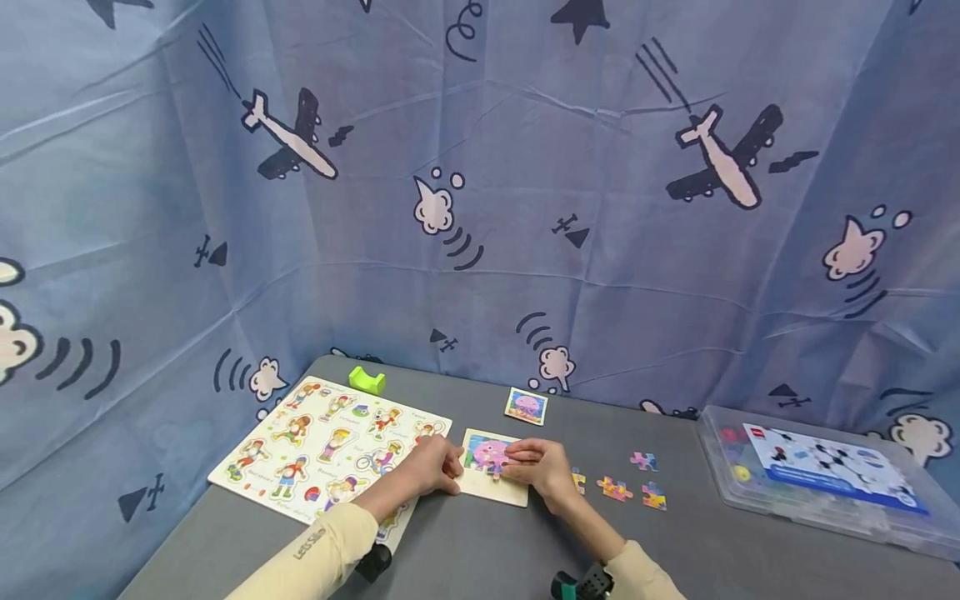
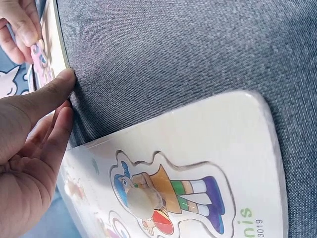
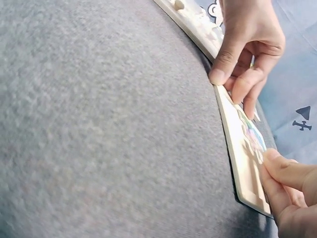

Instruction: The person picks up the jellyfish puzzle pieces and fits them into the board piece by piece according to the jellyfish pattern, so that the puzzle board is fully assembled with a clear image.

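A small wooden puzzle tray [image 1: 491,486] lies on the grey table, partly filled with jigsaw pieces showing a pink cartoon figure [image 1: 489,455]. My left hand [image 1: 433,462] holds the tray's left edge, thumb on the near side, as the left wrist view shows [image 2: 37,129]. Over the right part of the picture, my right hand [image 1: 546,468] pinches a jigsaw piece, mostly hidden by the fingers. To the right of that hand lie several loose jigsaw pieces [image 1: 615,489], one partly behind the wrist. A small square picture card [image 1: 527,406] with a similar pink figure sits behind the tray.
A large white sports-figure puzzle board [image 1: 315,442] lies at left, partly under my left forearm. Behind it stands a bright green block [image 1: 367,381]. At right is a clear plastic case [image 1: 817,479] with a printed sheet. A blue patterned curtain [image 1: 510,208] hangs behind the table.
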Demonstrator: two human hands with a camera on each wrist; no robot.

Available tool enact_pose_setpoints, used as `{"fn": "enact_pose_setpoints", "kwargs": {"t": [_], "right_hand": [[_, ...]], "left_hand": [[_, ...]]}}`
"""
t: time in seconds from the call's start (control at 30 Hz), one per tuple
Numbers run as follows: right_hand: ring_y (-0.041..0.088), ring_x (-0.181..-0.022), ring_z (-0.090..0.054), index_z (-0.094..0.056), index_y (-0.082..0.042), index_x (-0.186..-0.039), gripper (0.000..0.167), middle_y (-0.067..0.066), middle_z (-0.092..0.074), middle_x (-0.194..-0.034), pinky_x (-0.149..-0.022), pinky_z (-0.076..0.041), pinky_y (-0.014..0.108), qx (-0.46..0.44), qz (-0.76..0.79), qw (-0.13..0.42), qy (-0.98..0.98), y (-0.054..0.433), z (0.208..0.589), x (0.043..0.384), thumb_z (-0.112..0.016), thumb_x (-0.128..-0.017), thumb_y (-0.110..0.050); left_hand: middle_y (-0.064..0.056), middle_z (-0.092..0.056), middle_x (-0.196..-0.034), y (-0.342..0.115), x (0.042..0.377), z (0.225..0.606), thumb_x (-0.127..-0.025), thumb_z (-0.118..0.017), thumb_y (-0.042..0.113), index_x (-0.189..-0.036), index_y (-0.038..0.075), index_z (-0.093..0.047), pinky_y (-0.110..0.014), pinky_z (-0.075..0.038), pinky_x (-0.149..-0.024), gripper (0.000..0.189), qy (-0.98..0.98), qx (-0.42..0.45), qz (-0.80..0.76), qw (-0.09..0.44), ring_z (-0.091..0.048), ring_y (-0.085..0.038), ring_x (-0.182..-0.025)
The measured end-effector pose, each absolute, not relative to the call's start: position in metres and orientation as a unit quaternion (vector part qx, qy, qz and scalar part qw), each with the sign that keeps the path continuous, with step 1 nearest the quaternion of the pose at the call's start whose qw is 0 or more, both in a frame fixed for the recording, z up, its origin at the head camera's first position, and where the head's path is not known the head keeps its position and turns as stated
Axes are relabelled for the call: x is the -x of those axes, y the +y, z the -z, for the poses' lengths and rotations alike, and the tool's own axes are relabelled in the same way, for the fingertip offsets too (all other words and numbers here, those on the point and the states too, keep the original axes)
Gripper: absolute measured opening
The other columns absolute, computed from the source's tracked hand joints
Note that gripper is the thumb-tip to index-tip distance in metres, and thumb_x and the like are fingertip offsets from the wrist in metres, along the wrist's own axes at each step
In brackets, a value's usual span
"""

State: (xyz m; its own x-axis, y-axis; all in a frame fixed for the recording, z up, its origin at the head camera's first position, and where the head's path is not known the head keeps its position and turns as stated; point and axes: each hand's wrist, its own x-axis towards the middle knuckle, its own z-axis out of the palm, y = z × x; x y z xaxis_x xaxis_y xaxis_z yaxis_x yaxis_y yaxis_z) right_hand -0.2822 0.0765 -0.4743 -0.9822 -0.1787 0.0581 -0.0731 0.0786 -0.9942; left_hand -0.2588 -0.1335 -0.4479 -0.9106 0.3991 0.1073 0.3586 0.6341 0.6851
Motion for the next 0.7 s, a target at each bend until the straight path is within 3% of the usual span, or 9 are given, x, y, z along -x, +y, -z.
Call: {"fn": "enact_pose_setpoints", "kwargs": {"t": [0.3, 0.7], "right_hand": [[0.024, -0.075, -0.069, -0.068, 0.01, -0.09, 0.026, 0.022, -0.07, -0.083, -0.06, -0.054, 0.024, 0.084, 0.583, -0.032, 0.807, 0.067, 0.475, 0.28, -0.079, -0.066, 0.012], [0.022, -0.067, -0.069, -0.07, 0.008, -0.085, 0.025, 0.017, -0.071, -0.075, -0.057, -0.054, 0.024, 0.12, 0.517, -0.064, 0.845, 0.062, 0.474, 0.28, -0.081, -0.064, 0.01]], "left_hand": [[-0.023, -0.068, -0.099, -0.134, 0.261, 0.45, -0.062, -0.081, -0.01, -0.069, -0.005, -0.066, -0.018, -0.039, -0.052, 0.018, 0.904, -0.215, -0.37, 0.021, -0.05, -0.008, -0.061], [-0.019, -0.07, -0.093, -0.135, 0.262, 0.451, -0.062, -0.081, -0.01, -0.069, -0.005, -0.065, -0.018, -0.039, -0.053, 0.019, 0.903, -0.218, -0.37, 0.023, -0.05, -0.007, -0.061]]}}
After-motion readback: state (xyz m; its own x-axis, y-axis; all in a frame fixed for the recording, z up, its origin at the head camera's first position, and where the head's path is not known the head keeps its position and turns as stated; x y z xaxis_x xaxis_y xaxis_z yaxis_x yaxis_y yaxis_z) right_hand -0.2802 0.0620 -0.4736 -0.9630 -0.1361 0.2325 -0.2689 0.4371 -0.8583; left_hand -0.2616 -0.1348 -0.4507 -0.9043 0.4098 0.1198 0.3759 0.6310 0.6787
